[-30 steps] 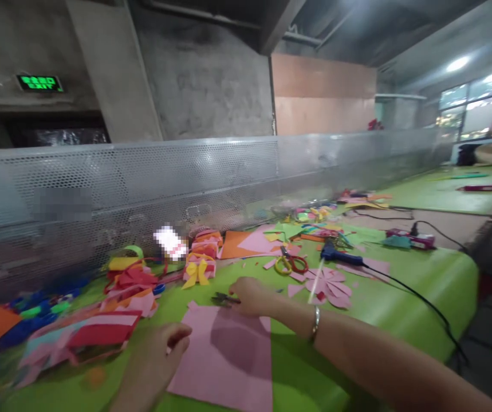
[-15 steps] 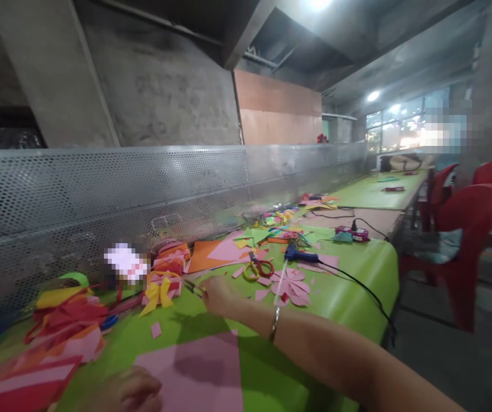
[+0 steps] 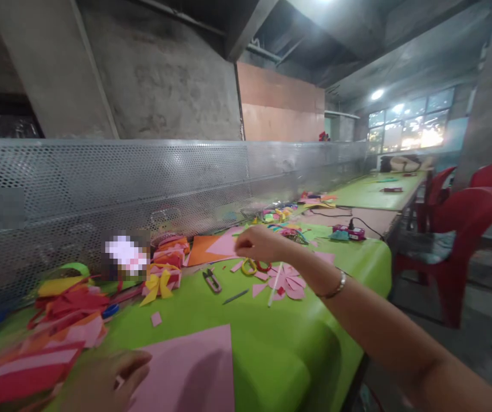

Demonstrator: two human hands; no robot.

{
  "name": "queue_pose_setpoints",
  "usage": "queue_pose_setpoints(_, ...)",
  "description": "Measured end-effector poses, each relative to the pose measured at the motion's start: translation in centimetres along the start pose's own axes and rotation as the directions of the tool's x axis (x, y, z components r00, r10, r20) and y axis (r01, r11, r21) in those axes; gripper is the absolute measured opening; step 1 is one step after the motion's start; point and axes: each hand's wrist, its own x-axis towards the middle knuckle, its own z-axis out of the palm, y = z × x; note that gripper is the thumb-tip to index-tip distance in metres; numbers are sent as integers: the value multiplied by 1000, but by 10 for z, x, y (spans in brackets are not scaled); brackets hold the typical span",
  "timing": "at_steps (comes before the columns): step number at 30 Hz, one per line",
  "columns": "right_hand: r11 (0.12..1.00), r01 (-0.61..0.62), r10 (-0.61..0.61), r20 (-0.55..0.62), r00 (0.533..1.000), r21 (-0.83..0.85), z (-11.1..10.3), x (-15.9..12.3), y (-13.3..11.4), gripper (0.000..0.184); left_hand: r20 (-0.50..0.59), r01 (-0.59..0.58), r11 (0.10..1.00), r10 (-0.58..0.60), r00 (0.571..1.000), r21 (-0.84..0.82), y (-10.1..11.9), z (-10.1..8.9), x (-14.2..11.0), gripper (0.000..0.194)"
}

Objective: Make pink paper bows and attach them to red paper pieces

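My right hand (image 3: 258, 242) reaches over the pink and orange papers, fingers curled; whatever they might hold is hidden. Below it lie yellow-handled scissors (image 3: 249, 267) and red handles (image 3: 263, 266), partly covered. Thread snips (image 3: 212, 281) rest on the green tabletop beside a grey pencil-like stick (image 3: 236, 296). A white glue stick (image 3: 275, 286) crosses a pink paper flower (image 3: 289, 280); the glue gun is hidden behind my right arm. At the lower left, my blurred left hand (image 3: 108, 377) is at the left edge of a pink sheet (image 3: 211, 355), thumb and fingers apart.
Heaped red and orange paper pieces (image 3: 71, 303), a yellow bow (image 3: 157, 286) and a blurred-out bright item (image 3: 126, 254) stand left. A perforated metal divider (image 3: 177, 177) runs behind. A pink power strip (image 3: 349, 233) sits at the right; red chairs (image 3: 469, 246) stand beyond.
My right hand has left the snips, now lying on the table, and moved right and upward, covering the glue gun. My left hand has shifted slightly left and up beside the pink sheet.
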Motion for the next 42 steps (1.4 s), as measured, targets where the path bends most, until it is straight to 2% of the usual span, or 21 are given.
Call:
queue_pose_setpoints(2,989,-124,127,39,991,-82,3,-23,24,21,17,7,1000,-8,1000,22,6,-5,0,33)
queue_pose_setpoints(4,954,-251,266,76,961,-165,18,-45,48,15,45,0,1000,0,999,12,12,-8,-1,32)
queue_pose_setpoints(7,893,-378,409,90,908,-246,43,-70,72,7,57,-22,1000,23,998,-8,18,-11,-4,31)
queue_pose_setpoints(10,847,-450,491,93,866,-284,59,-81,83,9,26,-8,1000,8,1000,1,18,-10,-5,30)
queue_pose_setpoints(14,818,-504,550,123,826,-278,61,-81,89,18,72,4,1000,-6,997,25,17,-12,-6,32)
queue_pose_setpoints(19,839,-519,542,167,824,-165,37,-73,106,21,120,27,1000,-28,992,8,26,-17,-8,34)
queue_pose_setpoints(21,849,-519,528,137,838,-99,20,-68,113,23,133,49,999,-46,990,-18,31,-20,-8,34)
queue_pose_setpoints(23,868,-497,497,54,866,-19,4,-60,114,25,127,75,996,-67,990,-57,34,-23,-9,34)
queue_pose_setpoints(26,916,-379,392,-94,915,128,-13,-41,100,20,100,96,985,-82,992,-145,34,-26,-8,30)
queue_pose_setpoints(29,937,-187,245,-175,953,295,-18,-18,61,13,118,189,930,-159,980,-314,30,-25,-9,36)
queue_pose_setpoints(30,932,-121,195,-190,962,342,-16,-11,43,16,137,244,874,-204,969,-421,29,-24,-11,41)
queue_pose_setpoints(31,918,-49,139,-204,969,394,-13,-4,24,19,156,298,778,-255,954,-553,28,-23,-12,45)
queue_pose_setpoints(32,890,32,76,-216,973,456,-9,1,4,21,197,351,632,-304,932,-690,28,-24,-14,49)
queue_pose_setpoints(34,785,184,-58,-226,972,592,4,9,-34,21,336,427,261,-329,883,-866,30,-26,-19,54)
queue_pose_setpoints(35,718,241,-119,-227,967,653,13,12,-51,20,414,453,72,-300,859,-888,31,-28,-22,56)
queue_pose_setpoints(36,655,281,-169,-226,959,701,23,15,-65,18,475,471,-81,-255,842,-878,33,-30,-24,58)
queue_pose_setpoints(37,612,305,-206,-225,952,730,34,17,-78,15,514,483,-186,-204,833,-856,34,-31,-26,59)
queue_pose_setpoints(39,582,332,-248,-227,942,742,58,21,-95,13,538,491,-288,-115,835,-822,36,-33,-29,57)
queue_pose_setpoints(42,554,364,-274,-249,929,749,89,24,-104,15,530,479,-314,-101,842,-820,36,-30,-32,40)
